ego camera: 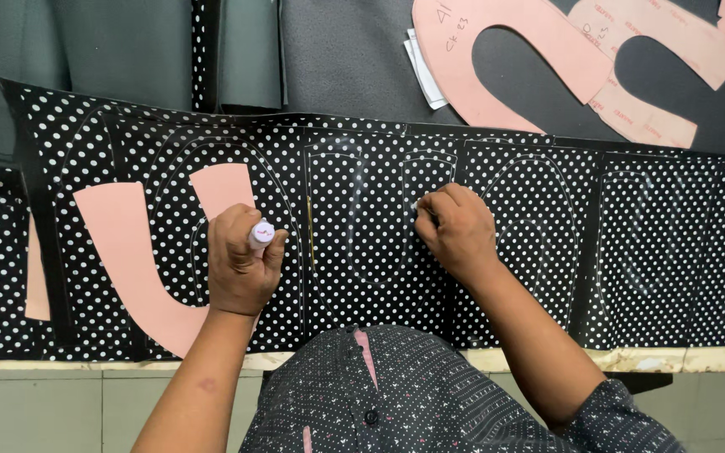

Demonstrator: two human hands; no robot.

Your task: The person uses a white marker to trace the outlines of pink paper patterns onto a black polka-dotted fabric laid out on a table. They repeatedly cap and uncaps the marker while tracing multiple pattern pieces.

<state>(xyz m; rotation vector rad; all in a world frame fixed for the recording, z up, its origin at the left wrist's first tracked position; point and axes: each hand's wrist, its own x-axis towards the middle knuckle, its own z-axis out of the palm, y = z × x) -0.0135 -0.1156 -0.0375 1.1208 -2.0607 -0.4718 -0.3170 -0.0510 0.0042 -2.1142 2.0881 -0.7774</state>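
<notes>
A long sheet of black material with white polka dots lies across the table, marked with pale traced outlines. A pink U-shaped paper pattern rests on its left part. My left hand is closed around a white marker with a pink-marked cap and presses down on the pattern's right arm. My right hand sits on the sheet's middle, fingers bunched over a traced outline, pinching something small and pale that I cannot make out.
Dark grey material covers the table's far side. Two more pink U-shaped patterns and a white paper slip lie on it at upper right. A pink strip peeks out at the left. The table's worn front edge runs below.
</notes>
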